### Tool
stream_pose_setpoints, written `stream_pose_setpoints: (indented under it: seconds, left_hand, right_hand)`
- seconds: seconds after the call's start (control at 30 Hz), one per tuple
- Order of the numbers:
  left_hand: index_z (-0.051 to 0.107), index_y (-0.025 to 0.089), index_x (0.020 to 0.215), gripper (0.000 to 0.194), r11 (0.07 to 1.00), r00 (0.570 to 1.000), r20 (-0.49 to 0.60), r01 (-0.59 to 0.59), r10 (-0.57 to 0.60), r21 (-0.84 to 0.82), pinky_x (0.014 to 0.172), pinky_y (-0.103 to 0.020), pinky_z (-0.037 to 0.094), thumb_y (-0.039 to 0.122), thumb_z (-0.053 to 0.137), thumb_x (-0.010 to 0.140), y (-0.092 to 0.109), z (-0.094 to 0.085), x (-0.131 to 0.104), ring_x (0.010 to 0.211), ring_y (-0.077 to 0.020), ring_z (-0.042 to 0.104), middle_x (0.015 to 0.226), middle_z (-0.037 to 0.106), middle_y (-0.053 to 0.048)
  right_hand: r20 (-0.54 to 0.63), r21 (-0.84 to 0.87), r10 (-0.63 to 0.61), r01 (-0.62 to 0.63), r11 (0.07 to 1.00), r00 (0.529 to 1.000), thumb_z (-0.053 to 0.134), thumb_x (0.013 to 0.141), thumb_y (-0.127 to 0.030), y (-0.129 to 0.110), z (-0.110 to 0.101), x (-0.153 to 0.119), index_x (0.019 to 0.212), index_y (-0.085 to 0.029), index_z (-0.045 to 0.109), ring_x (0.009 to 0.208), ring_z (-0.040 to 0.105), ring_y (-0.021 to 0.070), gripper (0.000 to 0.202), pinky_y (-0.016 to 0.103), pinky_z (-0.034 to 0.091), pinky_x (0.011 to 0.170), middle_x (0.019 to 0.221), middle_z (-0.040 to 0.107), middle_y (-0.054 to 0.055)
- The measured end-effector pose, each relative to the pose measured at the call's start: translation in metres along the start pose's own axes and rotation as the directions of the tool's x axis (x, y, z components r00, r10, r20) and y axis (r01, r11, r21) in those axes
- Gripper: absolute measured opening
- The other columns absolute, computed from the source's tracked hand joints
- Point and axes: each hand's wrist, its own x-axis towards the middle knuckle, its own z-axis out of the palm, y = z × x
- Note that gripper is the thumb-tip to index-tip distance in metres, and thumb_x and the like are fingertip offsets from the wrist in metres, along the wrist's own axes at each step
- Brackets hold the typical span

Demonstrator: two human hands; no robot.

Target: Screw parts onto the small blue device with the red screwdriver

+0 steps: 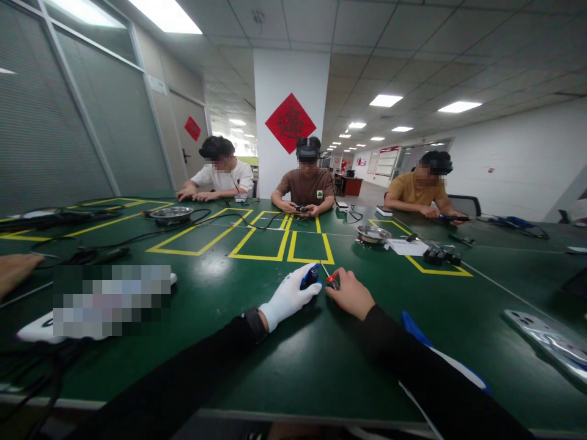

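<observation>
My left hand (293, 293), in a white glove with a blue palm, is closed around a small dark part with a round end (313, 275). Most of that part is hidden by the glove. My bare right hand (351, 293) grips a screwdriver (331, 280) by its red and black handle. The screwdriver's thin metal shaft points up and away, towards the far side of the table, beside the dark part. Whether its tip touches anything, I cannot tell. Both hands are low over the green table (275, 373), close together.
A blue and white glove (440, 354) lies partly behind my right sleeve. A phone (550, 339) lies at the right. Metal bowls (172, 214) (373, 234), black parts (443, 255) and cables stand farther off. Several people sit around; one hand (18, 272) shows at the left edge.
</observation>
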Motion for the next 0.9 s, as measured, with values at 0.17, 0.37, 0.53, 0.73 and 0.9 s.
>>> stream_pose_setpoints:
  seconds: [0.17, 0.37, 0.53, 0.73, 0.9]
  left_hand:
    - [0.050, 0.022, 0.130, 0.051, 0.999, 1.000, 0.006, 0.009, -0.009, 0.032, 0.103, -0.043, 0.040, 0.038, 0.055, 0.082, 0.003, -0.002, 0.001, 0.118, -0.0262, 0.052, 0.128, 0.057, -0.008]
    - [0.052, 0.021, 0.127, 0.047, 0.999, 1.000, 0.003, -0.027, 0.027, 0.018, 0.103, -0.040, 0.041, 0.034, 0.053, 0.082, 0.007, -0.003, 0.001, 0.113, -0.0239, 0.056, 0.124, 0.060, -0.007]
    - [0.053, 0.020, 0.125, 0.046, 1.000, 1.000, 0.011, -0.027, 0.027, 0.016, 0.103, -0.038, 0.041, 0.033, 0.053, 0.082, 0.010, -0.004, 0.000, 0.113, -0.0232, 0.056, 0.123, 0.060, -0.007]
    - [0.054, 0.020, 0.124, 0.045, 1.000, 1.000, 0.008, -0.026, 0.026, -0.009, 0.103, -0.037, 0.041, 0.031, 0.056, 0.080, 0.010, -0.005, 0.001, 0.113, -0.0227, 0.056, 0.123, 0.061, -0.007]
    - [0.055, 0.020, 0.123, 0.045, 1.000, 1.000, 0.006, -0.009, 0.010, -0.025, 0.099, -0.038, 0.044, 0.031, 0.057, 0.080, 0.010, -0.004, 0.000, 0.107, -0.0226, 0.059, 0.117, 0.064, -0.005]
  right_hand:
    - [-0.017, 0.261, 0.065, -0.059, 0.964, 0.998, 0.066, 0.070, -0.027, 0.007, 0.004, 0.010, 0.065, -0.019, 0.054, 0.059, 0.056, 0.0173, 0.015, 0.025, 0.034, 0.050, 0.065, 0.058, 0.005]
    - [-0.139, 0.641, 0.082, 0.026, 0.767, 0.987, 0.052, 0.083, -0.040, -0.002, -0.006, 0.023, 0.103, -0.016, 0.057, 0.056, 0.056, 0.0114, 0.032, 0.022, 0.039, 0.043, 0.092, 0.063, 0.007]
    - [-0.059, 0.973, 0.361, -0.027, 0.230, 0.930, 0.068, 0.072, -0.043, -0.007, -0.015, 0.016, 0.083, -0.018, 0.055, 0.047, 0.049, 0.0088, 0.030, 0.017, 0.031, 0.036, 0.060, 0.054, -0.003]
    - [0.209, 0.963, 0.197, -0.166, -0.214, 0.958, 0.065, 0.075, -0.029, -0.007, -0.017, 0.014, 0.078, -0.021, 0.054, 0.050, 0.051, 0.0096, 0.014, 0.021, 0.040, 0.039, 0.063, 0.055, -0.002]
    - [0.223, 0.892, -0.032, -0.217, -0.396, 0.974, 0.069, 0.073, -0.020, -0.017, -0.021, 0.008, 0.095, -0.019, 0.059, 0.048, 0.047, 0.0031, 0.024, 0.016, 0.045, 0.046, 0.087, 0.068, 0.001]
